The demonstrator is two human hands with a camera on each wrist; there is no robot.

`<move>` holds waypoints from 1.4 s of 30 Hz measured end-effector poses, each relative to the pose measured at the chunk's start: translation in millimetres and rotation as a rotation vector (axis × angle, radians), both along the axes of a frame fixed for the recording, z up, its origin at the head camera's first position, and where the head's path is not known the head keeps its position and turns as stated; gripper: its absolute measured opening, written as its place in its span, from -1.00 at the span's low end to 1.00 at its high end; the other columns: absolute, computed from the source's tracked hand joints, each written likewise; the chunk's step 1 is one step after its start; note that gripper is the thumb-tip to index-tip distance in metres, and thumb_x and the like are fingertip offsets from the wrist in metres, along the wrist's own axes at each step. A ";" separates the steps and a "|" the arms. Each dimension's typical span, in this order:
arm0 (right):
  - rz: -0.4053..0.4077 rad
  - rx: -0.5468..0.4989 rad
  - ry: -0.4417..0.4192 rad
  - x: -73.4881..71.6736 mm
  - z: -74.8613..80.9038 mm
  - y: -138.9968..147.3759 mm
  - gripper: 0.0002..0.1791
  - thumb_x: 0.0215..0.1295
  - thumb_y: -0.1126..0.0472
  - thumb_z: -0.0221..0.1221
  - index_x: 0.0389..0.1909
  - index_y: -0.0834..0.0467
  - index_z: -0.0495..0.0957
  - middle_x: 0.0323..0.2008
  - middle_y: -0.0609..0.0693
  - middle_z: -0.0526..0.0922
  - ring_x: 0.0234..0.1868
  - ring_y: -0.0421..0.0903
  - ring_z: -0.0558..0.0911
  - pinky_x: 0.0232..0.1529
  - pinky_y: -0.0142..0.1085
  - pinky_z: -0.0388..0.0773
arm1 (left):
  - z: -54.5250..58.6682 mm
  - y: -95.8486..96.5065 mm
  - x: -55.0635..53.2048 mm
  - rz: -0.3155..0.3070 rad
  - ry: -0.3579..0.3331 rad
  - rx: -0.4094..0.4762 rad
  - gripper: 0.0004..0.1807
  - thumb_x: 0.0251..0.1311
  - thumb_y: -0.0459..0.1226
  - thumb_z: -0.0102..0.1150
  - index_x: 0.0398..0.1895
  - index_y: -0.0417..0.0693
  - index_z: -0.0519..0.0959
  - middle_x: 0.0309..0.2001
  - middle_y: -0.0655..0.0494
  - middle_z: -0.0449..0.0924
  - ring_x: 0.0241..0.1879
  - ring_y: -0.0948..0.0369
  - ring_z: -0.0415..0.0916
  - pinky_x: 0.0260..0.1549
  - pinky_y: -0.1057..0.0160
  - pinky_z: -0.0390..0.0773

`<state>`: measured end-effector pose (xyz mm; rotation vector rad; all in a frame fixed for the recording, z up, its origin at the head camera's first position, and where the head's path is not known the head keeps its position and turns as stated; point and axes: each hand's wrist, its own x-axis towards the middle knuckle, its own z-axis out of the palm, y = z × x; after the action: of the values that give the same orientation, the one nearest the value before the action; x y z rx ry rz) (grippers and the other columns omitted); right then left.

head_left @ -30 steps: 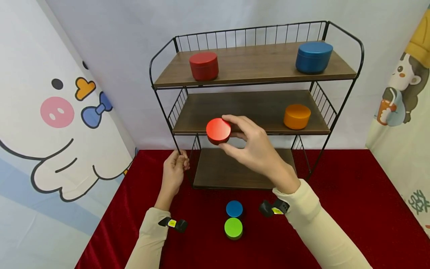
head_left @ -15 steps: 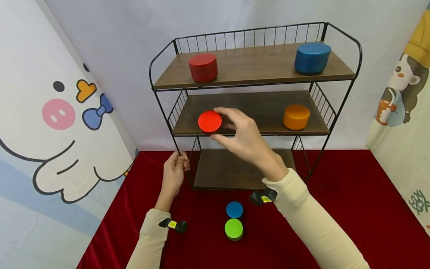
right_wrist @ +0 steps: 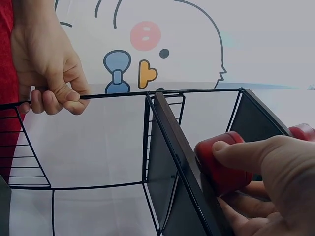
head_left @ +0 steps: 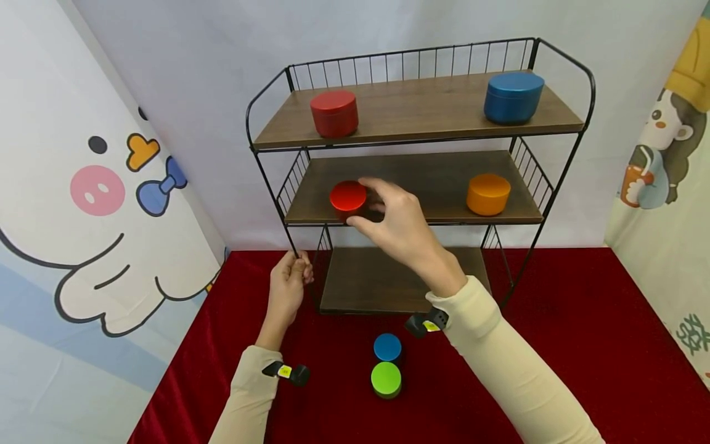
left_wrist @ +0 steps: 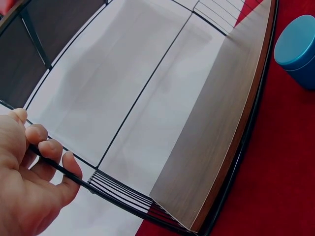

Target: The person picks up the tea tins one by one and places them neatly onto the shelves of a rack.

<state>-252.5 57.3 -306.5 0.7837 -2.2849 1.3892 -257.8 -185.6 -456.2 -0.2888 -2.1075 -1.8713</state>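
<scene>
My right hand (head_left: 402, 225) pinches a small round red tin (head_left: 347, 197) with a glossy lid between thumb and fingers. It is upright at the left part of the middle shelf (head_left: 413, 179), close to the front edge. In the right wrist view, the red tin (right_wrist: 222, 164) sits right at the shelf board, with the thumb on its lid side. Lower down, my left hand (head_left: 287, 280) grips the left front post of the black wire rack, and the left wrist view shows its fingers (left_wrist: 47, 147) curled round that rod.
An orange tin (head_left: 488, 194) stands at the right of the middle shelf. Above are a red tin (head_left: 334, 114) and a blue oval tin (head_left: 513, 97). On the red cloth (head_left: 577, 345) in front stand a blue tin (head_left: 387, 347) and a green tin (head_left: 386, 379).
My right hand has carried the red tin up and left, then settled it at the middle shelf, and the tin now stands more upright. The left hand stays on the post.
</scene>
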 end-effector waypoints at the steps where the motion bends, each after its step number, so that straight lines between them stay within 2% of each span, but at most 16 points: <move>1: -0.001 0.004 -0.007 -0.1 0.4 -0.3 -0.31 0.18 0.33 0.47 0.32 0.35 0.45 0.21 0.23 0.59 0.11 0.08 0.66 0.14 -0.18 0.66 | -0.2 0.0 -0.1 0.000 0.001 0.002 -0.69 0.58 -0.25 -0.16 -0.26 -0.39 0.36 -0.46 -0.08 0.28 -0.44 0.20 0.30 -0.37 0.34 0.46; 15: -0.006 0.073 -0.127 0.2 4.4 1.6 -0.30 0.32 0.25 0.39 0.41 0.35 0.36 0.30 0.26 0.55 0.21 0.14 0.65 0.20 -0.16 0.62 | -0.9 0.1 -0.6 -0.004 0.000 0.003 -0.69 0.58 -0.26 -0.16 -0.25 -0.38 0.35 -0.45 -0.09 0.28 -0.43 0.19 0.30 -0.36 0.34 0.44; 19: 0.012 0.024 -0.113 3.7 1.9 4.4 -0.30 0.31 0.27 0.39 0.41 0.34 0.36 0.35 0.23 0.51 0.25 0.12 0.62 0.23 -0.19 0.60 | -0.8 0.2 -0.3 0.001 -0.009 0.004 -0.71 0.59 -0.28 -0.16 -0.26 -0.38 0.35 -0.45 -0.08 0.28 -0.43 0.20 0.30 -0.36 0.34 0.44; 23: 0.029 -0.050 -0.063 10.9 -3.8 10.0 -0.31 0.28 0.32 0.40 0.39 0.32 0.39 0.36 0.19 0.49 0.25 0.09 0.60 0.23 -0.21 0.60 | -0.5 0.5 -0.3 -0.001 -0.013 0.012 -0.71 0.59 -0.28 -0.16 -0.26 -0.38 0.36 -0.45 -0.08 0.28 -0.43 0.20 0.30 -0.37 0.35 0.43; 32: 0.097 -0.142 0.072 31.4 -29.6 22.7 -0.32 0.21 0.41 0.42 0.35 0.34 0.41 0.32 0.23 0.51 0.28 0.09 0.56 0.25 -0.16 0.58 | -0.5 1.0 -0.7 -0.002 -0.011 0.016 -0.72 0.58 -0.28 -0.15 -0.26 -0.37 0.36 -0.45 -0.08 0.28 -0.44 0.20 0.29 -0.37 0.35 0.43; 38: 0.106 -0.101 0.174 49.0 -55.8 25.4 -0.28 0.14 0.36 0.48 0.34 0.27 0.46 0.30 0.16 0.55 0.29 0.07 0.55 0.23 -0.11 0.60 | -1.2 0.8 -0.5 0.000 -0.002 0.010 -0.70 0.58 -0.26 -0.15 -0.25 -0.37 0.36 -0.45 -0.08 0.28 -0.43 0.19 0.30 -0.37 0.35 0.43; 42: 0.143 -0.062 0.164 59.2 -76.4 27.1 -0.23 0.11 0.33 0.51 0.37 0.21 0.44 0.32 0.11 0.53 0.30 0.06 0.54 0.22 -0.12 0.60 | -2.1 0.5 -0.8 0.000 0.000 0.008 -0.69 0.57 -0.25 -0.15 -0.25 -0.38 0.36 -0.45 -0.09 0.28 -0.43 0.19 0.29 -0.37 0.35 0.43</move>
<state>-193.3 84.4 -382.8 1.0191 -2.0868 1.3926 -258.6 -185.1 -458.4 -0.2869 -2.0997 -1.8798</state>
